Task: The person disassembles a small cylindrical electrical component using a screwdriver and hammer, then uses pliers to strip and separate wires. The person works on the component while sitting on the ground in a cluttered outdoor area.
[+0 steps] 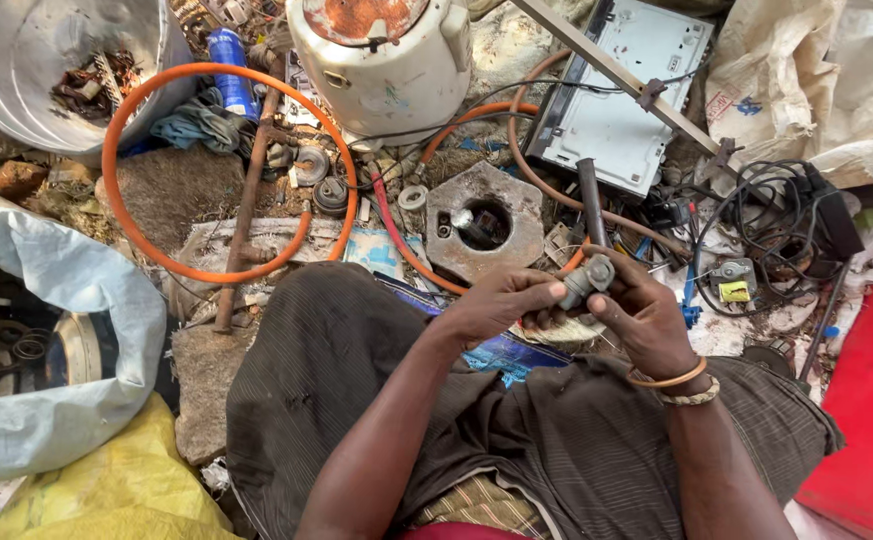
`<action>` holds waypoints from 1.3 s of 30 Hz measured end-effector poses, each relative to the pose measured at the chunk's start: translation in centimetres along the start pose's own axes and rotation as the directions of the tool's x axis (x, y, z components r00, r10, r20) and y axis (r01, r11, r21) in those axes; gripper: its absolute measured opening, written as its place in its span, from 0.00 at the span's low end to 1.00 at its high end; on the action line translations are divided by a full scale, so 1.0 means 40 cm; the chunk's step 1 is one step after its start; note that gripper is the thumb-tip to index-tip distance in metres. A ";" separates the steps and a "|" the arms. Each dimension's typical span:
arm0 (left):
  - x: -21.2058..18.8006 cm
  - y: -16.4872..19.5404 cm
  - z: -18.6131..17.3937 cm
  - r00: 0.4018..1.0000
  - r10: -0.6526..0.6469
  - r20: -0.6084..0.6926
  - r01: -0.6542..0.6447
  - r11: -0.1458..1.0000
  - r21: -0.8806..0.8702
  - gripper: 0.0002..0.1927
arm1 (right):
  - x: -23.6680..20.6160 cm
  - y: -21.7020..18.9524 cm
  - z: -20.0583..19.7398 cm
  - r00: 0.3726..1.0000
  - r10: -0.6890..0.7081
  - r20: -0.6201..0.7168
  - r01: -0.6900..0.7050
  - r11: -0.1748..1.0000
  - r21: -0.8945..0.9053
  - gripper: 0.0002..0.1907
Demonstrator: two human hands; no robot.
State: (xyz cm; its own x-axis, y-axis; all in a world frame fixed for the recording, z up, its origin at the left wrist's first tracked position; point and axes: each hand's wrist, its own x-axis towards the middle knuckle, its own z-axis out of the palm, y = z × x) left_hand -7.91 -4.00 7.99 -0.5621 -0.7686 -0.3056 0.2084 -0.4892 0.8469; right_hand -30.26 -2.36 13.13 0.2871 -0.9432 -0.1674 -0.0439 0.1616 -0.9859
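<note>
Scrap covers the bare ground on every side of the seated person, whose lap, draped in dark striped cloth (376, 400), fills the lower middle of the view. Both hands meet just above the knees: the left hand (496, 305) and the right hand (641, 315) are each closed on a small grey metal fitting (588, 280), fingertips pinching it from either side, the part held clear of the cloth. Whether it is coming apart or being put together cannot be told; it looks whole, with no loose pieces visible in the lap, so the handling seems to be at an early or middle stage.

Just beyond the hands lies a flat grey metal block with a round hole (484, 225), and a dark rod (590, 200) stands up near it. An orange hose (156, 240) loops wide on the left, running on behind the block. Farther off sit a rusty-topped white cooker body (386, 65), a grey electronics chassis (616, 100), a blue spray can (231, 70) and a tangle of black cables (776, 230).

Open room is slight. A pale sack (56, 300) and a yellow bag (116, 490) crowd the left, a red panel (871, 400) closes the right, and only the lap and the narrow strip before the knees give the hands free space.
</note>
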 end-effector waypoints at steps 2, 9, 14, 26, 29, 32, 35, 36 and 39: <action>-0.008 0.031 0.035 0.998 0.056 0.000 -0.054 0.961 0.272 0.22 | -0.010 -0.004 -0.004 0.995 0.018 -0.102 -0.029 0.993 -0.114 0.33; -0.093 0.085 0.139 0.748 0.661 -0.055 -0.308 0.419 0.854 0.23 | -0.033 -0.028 -0.010 0.992 -0.121 -0.033 0.125 0.973 0.196 0.25; -0.062 0.067 0.157 0.709 0.697 0.107 -0.309 0.171 0.936 0.19 | -0.042 -0.018 -0.002 0.987 0.038 -0.154 -0.025 0.996 0.080 0.25; 0.027 -0.025 0.224 0.798 0.590 -0.121 -0.219 0.471 0.855 0.23 | -0.042 0.101 0.016 0.807 -0.247 -0.536 0.194 0.969 -0.154 0.30; 0.033 -0.009 0.187 0.972 0.121 -0.199 0.048 0.733 0.679 0.26 | -0.027 0.090 0.007 0.862 -0.102 -0.496 0.089 0.995 -0.051 0.27; 0.019 -0.029 0.158 0.624 0.775 0.099 -0.590 0.384 0.710 0.25 | -0.012 0.089 0.016 0.928 0.054 -0.368 0.031 0.975 0.220 0.27; 0.013 -0.078 0.149 0.933 0.324 -0.158 -0.253 0.902 0.351 0.26 | -0.006 0.116 0.047 0.953 0.176 -0.247 -0.038 0.877 0.480 0.33; 0.013 -0.093 0.146 0.932 0.304 -0.196 -0.276 0.948 0.158 0.23 | -0.004 0.131 0.061 0.928 0.246 -0.280 -0.087 0.874 0.478 0.35; 0.012 -0.106 0.093 0.872 0.185 -0.453 -0.224 0.974 -0.035 0.17 | -0.003 0.182 0.087 0.977 0.208 -0.047 -0.206 0.977 0.047 0.40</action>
State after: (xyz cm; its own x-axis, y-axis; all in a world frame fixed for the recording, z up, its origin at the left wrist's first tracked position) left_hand -12.05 -0.77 5.86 -0.0891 -0.9474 -0.3073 0.3567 -0.3184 0.8783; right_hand -27.28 -0.07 5.97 0.2268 -0.9014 -0.3687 -0.0570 0.3656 -0.9290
